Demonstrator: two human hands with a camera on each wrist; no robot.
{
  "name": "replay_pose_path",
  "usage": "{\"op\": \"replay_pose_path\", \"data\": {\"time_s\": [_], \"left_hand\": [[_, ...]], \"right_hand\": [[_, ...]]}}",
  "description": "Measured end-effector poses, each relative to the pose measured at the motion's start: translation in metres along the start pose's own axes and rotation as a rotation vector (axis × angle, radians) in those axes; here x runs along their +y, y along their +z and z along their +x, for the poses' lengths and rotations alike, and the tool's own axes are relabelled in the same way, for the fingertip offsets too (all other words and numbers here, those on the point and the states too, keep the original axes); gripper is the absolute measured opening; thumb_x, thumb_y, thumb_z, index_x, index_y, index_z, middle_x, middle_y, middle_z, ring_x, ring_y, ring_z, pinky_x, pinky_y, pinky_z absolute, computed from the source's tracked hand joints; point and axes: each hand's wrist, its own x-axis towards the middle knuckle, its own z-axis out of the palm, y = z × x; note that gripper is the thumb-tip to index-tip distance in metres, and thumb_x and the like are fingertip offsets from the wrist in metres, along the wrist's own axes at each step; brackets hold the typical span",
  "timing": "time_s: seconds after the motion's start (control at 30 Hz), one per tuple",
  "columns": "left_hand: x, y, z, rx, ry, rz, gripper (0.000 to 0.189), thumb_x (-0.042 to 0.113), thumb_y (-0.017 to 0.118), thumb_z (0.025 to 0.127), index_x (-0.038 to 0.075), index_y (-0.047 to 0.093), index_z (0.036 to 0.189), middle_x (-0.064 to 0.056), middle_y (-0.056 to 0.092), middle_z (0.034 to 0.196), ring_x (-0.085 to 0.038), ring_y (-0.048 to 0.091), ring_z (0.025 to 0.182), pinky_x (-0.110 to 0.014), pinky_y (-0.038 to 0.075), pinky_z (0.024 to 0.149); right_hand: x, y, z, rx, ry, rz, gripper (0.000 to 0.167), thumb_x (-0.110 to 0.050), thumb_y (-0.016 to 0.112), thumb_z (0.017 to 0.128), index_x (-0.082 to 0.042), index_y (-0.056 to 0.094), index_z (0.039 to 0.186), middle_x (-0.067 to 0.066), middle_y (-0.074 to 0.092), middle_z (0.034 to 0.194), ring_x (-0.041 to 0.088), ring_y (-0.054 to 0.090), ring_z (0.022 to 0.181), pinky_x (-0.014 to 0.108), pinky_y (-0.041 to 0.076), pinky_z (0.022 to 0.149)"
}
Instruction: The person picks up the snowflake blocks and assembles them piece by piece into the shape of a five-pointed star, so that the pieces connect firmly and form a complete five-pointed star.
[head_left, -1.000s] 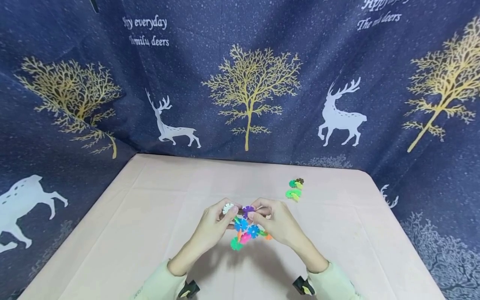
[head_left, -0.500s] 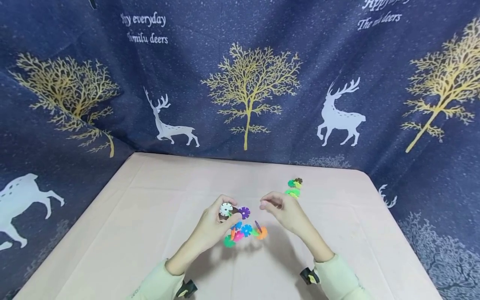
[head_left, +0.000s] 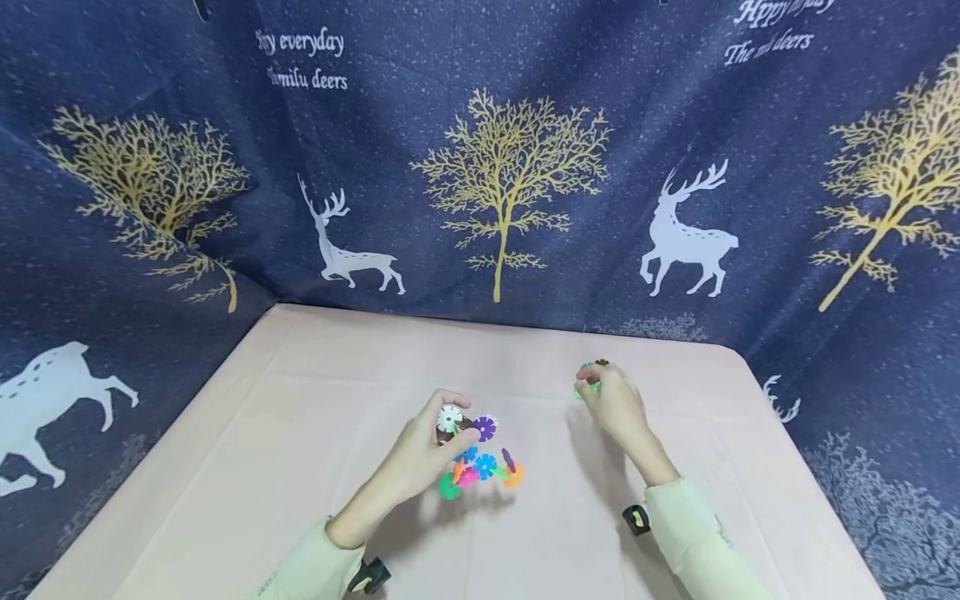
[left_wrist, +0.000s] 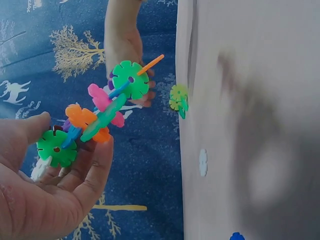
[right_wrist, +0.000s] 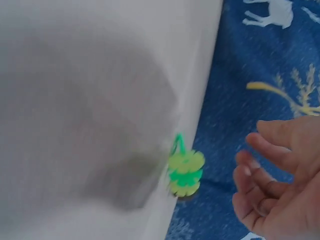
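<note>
My left hand [head_left: 408,467] holds up a joined cluster of notched plastic snowflake discs, thumb and fingers gripping its brown part. In the head view the cluster shows a white disc [head_left: 450,418], a purple disc [head_left: 484,428], a blue disc [head_left: 486,465] and an orange disc [head_left: 513,475]. Green and pink discs [left_wrist: 100,97] also show in the left wrist view. My right hand [head_left: 618,408] hovers by the loose discs at the back right, nothing in its bent, relaxed fingers. Those yellow-green discs [right_wrist: 186,161] stand apart from the fingers in the right wrist view.
A pink cloth covers the table [head_left: 337,358]. Behind it hangs a dark blue curtain [head_left: 435,50] printed with deer and trees. A white disc [left_wrist: 203,162] and a blue piece [left_wrist: 237,236] lie on the table in the left wrist view.
My right hand has let go of the cluster and moved right and away from me to the loose discs. My left hand keeps holding the cluster, nearly in place.
</note>
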Motion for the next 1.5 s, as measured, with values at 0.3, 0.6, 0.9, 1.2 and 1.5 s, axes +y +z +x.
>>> {"op": "replay_pose_path", "data": {"time_s": [0.3, 0.6, 0.9, 1.2, 1.5], "left_hand": [[0.001, -0.003, 0.0, -0.023, -0.036, -0.05, 0.038, 0.03, 0.071, 0.094, 0.01, 0.048, 0.116, -0.004, 0.057, 0.072, -0.015, 0.055, 0.062, -0.028, 0.048, 0.057], [0.0, -0.005, 0.002, 0.003, -0.035, -0.07, 0.034, 0.027, 0.074, 0.092, 0.01, 0.052, 0.112, -0.004, 0.059, 0.079, -0.015, 0.055, 0.064, -0.027, 0.048, 0.056], [0.0, -0.005, 0.001, -0.025, -0.008, -0.078, 0.034, 0.027, 0.073, 0.093, 0.011, 0.05, 0.113, -0.005, 0.057, 0.078, -0.015, 0.056, 0.062, -0.028, 0.05, 0.056], [-0.001, -0.003, 0.002, -0.037, 0.006, -0.044, 0.03, 0.025, 0.068, 0.096, 0.011, 0.05, 0.117, -0.003, 0.059, 0.081, -0.018, 0.06, 0.064, -0.029, 0.052, 0.059], [0.0, 0.001, 0.003, -0.066, 0.019, -0.041, 0.034, 0.018, 0.072, 0.093, 0.011, 0.047, 0.115, -0.003, 0.063, 0.079, -0.016, 0.062, 0.067, -0.03, 0.053, 0.06]], "right_hand": [[0.017, 0.015, 0.013, -0.084, 0.081, -0.135, 0.032, -0.019, 0.062, 0.099, -0.001, 0.067, 0.125, 0.024, 0.06, 0.128, 0.047, 0.056, 0.117, 0.06, 0.048, 0.091], [0.019, 0.021, 0.012, -0.133, 0.151, -0.106, 0.031, -0.015, 0.066, 0.095, 0.006, 0.065, 0.117, 0.023, 0.064, 0.112, 0.041, 0.061, 0.106, 0.053, 0.051, 0.089], [0.012, 0.009, 0.004, -0.364, 0.159, -0.124, 0.039, -0.016, 0.065, 0.093, 0.009, 0.061, 0.123, 0.027, 0.064, 0.12, 0.035, 0.062, 0.093, 0.052, 0.052, 0.085], [0.014, -0.002, -0.009, -0.382, 0.118, -0.091, 0.023, -0.015, 0.065, 0.092, -0.007, 0.069, 0.113, 0.008, 0.068, 0.09, 0.02, 0.052, 0.063, 0.034, 0.043, 0.056], [-0.002, -0.021, -0.023, -0.339, 0.001, 0.083, 0.011, -0.021, 0.065, 0.095, -0.013, 0.067, 0.102, 0.001, 0.065, 0.081, 0.019, 0.057, 0.07, 0.037, 0.047, 0.063]]}}
